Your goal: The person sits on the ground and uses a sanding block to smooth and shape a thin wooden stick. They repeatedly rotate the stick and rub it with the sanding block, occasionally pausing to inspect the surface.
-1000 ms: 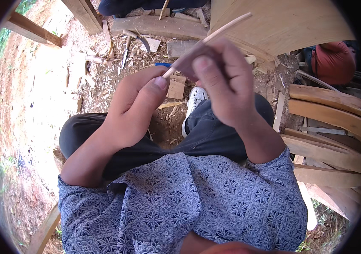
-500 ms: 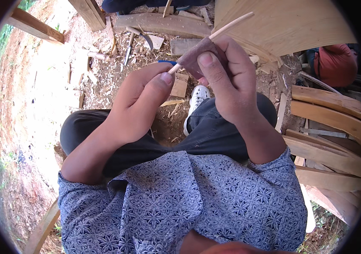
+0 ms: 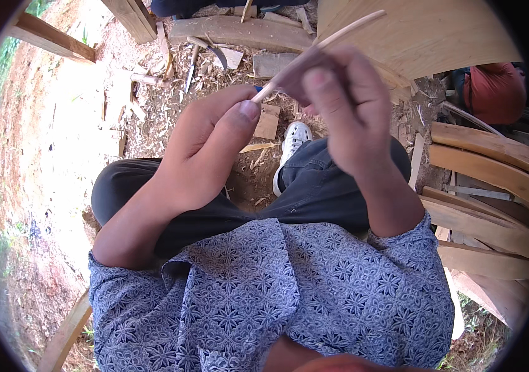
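Note:
A thin, pale wooden stick [image 3: 352, 28] slants up and to the right in front of me, slightly curved toward its far tip. My left hand [image 3: 205, 146] is closed on its lower end, thumb pressed along the top. Around the stick's middle a piece of brown-maroon sandpaper [image 3: 298, 75] is folded. My right hand [image 3: 352, 108] pinches that sandpaper against the wood; its fingers are smeared by motion. The stick's lower tip is hidden inside my left hand.
A sickle [image 3: 210, 49] and a knife [image 3: 191, 69] lie among wood shavings on the ground. Curved planks [image 3: 481, 167] are stacked at the right, below a person in red [image 3: 497, 93]. A broad wooden board [image 3: 425, 37] stands at the upper right. My white shoe [image 3: 293, 139] is below my hands.
My right hand has slid a little to the right with the sandpaper along the stick, now blurred. The left hand keeps its hold on the lower end, and more of the stick near it shows.

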Demonstrator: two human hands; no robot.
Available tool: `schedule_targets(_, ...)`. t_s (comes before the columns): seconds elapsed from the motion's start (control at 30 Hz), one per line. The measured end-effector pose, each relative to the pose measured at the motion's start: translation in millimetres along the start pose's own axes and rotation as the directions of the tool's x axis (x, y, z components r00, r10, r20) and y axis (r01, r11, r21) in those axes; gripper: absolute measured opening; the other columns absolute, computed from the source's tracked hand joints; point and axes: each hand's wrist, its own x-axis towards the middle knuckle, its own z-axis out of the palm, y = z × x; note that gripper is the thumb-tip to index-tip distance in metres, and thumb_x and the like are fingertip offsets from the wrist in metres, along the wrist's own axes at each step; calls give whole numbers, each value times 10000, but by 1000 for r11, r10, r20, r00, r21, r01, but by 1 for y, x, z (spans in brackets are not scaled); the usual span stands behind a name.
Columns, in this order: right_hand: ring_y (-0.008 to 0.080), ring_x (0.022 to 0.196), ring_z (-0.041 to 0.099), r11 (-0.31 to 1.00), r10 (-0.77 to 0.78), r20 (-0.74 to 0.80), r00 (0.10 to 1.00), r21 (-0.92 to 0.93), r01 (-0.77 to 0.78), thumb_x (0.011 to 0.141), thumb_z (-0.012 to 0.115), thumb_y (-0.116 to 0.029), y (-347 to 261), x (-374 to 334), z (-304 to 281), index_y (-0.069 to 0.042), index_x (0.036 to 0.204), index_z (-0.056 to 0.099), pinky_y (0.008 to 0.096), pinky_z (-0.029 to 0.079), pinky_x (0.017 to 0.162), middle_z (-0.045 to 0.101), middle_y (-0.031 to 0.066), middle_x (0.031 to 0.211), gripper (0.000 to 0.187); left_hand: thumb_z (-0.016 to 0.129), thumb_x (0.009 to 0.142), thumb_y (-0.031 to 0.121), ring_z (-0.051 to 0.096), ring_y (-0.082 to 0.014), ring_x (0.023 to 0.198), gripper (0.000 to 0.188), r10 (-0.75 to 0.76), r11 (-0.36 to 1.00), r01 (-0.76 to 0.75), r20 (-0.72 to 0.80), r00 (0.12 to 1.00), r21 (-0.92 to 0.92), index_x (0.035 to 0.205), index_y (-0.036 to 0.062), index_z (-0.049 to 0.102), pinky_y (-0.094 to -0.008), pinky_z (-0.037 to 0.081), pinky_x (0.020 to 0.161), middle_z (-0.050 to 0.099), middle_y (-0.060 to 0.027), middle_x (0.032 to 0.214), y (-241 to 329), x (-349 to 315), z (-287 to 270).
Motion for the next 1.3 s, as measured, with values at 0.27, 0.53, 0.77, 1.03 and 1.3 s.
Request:
schedule_targets(0.27, 60, 669, 481, 988, -15, -23, 1000, 150, 18, 1037, 509, -174, -1, 17, -28, -20, 1102, 570, 239, 430, 635, 626, 22, 853, 178, 413, 1011, 255, 356, -73, 624, 306, 18, 997, -19, 16, 1000, 77, 836, 20, 500, -274, 304, 567, 412, 13, 667, -5, 0, -1)
schedule_targets(0.53, 15, 677, 544, 1000, -21, 71, 997, 13, 20, 1018, 541, -172, -6, 12, -20, -31, 1116, 579, 171, 464, 587, 631, -1, 842, 176, 406, 1035, 246, 393, -82, 671, 318, -4, 999, 3, 16, 1000, 33, 949, -13, 569, -271, 340, 604, 445, 14, 711, 0, -1, 0)
schedule_targets(0.77, -6, 613, 527, 998, -45, -78, 996, 42, 48, 989, 598, -206, -12, 17, -21, -52, 1026, 641, 155, 415, 540, 638, -26, 787, 164, 423, 1005, 295, 327, -58, 579, 311, 40, 999, -40, -2, 999, 27, 870, 28, 511, -251, 262, 524, 391, 36, 645, 0, 4, 8)
schedule_targets(1.03, 2, 617, 501, 986, -95, -46, 994, 136, 100, 997, 590, -207, -1, 17, -16, -31, 1046, 622, 164, 380, 515, 600, -31, 771, 186, 428, 993, 306, 290, -52, 538, 319, 54, 998, -52, -63, 997, 39, 798, 57, 461, -245, 226, 492, 358, 45, 608, -3, 1, 10)
schedule_targets(1.3, 29, 702, 570, 998, -64, 51, 997, 2, 64, 1019, 545, -171, -8, 9, -18, -20, 1130, 587, 188, 466, 584, 636, 21, 853, 192, 419, 1006, 326, 298, -53, 544, 345, 95, 994, -95, 1, 995, 46, 787, 62, 456, -244, 235, 500, 358, 44, 614, -6, 4, 5)
